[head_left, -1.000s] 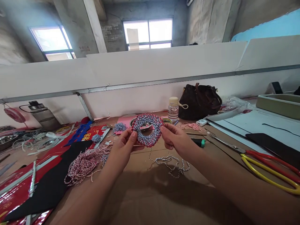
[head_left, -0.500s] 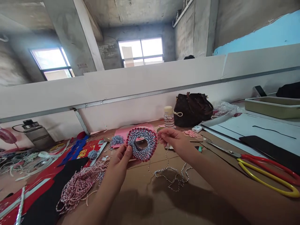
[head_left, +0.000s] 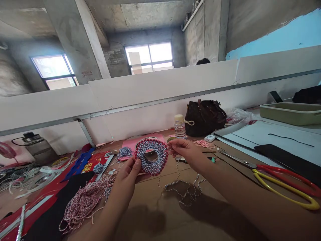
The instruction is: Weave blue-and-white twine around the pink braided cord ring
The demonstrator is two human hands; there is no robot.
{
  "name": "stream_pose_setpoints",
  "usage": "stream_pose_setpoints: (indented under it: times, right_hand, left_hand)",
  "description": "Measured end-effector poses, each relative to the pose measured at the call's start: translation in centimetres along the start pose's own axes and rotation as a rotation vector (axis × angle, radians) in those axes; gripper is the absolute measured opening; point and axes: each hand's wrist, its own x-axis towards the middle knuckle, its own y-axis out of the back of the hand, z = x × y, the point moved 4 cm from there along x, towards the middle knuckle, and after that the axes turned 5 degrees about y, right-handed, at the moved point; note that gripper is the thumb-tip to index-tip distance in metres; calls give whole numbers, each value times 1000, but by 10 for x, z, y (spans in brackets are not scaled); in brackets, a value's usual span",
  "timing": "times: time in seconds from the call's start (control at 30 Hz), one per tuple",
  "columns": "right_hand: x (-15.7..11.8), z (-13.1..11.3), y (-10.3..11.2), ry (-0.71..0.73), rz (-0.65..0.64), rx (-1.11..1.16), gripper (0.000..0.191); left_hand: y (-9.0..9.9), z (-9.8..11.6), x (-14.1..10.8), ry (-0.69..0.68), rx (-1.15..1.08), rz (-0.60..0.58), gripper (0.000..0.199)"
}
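In the head view, the person's left hand [head_left: 127,180] was closed on the lower left of a ring of twine [head_left: 151,144], thumb on its face and fingers behind it. The ring was braided from blue-and-white twine and edged with red, and it stood tilted in the air above the table, well clear of the surface. The right hand [head_left: 187,152] was at the ring's right edge, its thumb and forefinger pinched together there. A loose length of twisted twine [head_left: 185,190] lay in loops on the brown cardboard tabletop [head_left: 150,224], just below and nearer than the right hand.

To the left lay a tangled heap of pink-and-white twine [head_left: 85,204] on a black sheet [head_left: 72,184], with a small blue-and-white twine ball [head_left: 124,153] farther off on a pink sheet [head_left: 147,138]. A plastic bottle [head_left: 180,127] and a dark brown handbag [head_left: 204,118] stood at the far edge by a white partition [head_left: 160,100]. Large scissors with red and yellow handles [head_left: 288,189] lay to the right, with a green tray [head_left: 291,113] beyond them.
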Motion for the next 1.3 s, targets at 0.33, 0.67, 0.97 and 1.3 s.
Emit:
stream_pose_setpoints:
  times: [0.33, 0.67, 0.97, 1.3]
  right_hand:
    - [-4, -4, -9, 11, -71, 83, 25]
    - [-3, -1, -8, 28, -74, 139, 23]
    - [-3, 0, -5, 6, -42, 99, 21]
    - [-3, 1, -3, -20, -14, 112, 24]
  left_hand:
    - [0, -1, 0, 11, 36, 1, 54]
    - [-2, -1, -1, -20, 26, 0, 58]
    - [-3, 0, -2, -9, -5, -1, 60]
    - [-2, 2, -2, -55, 28, -19, 61]
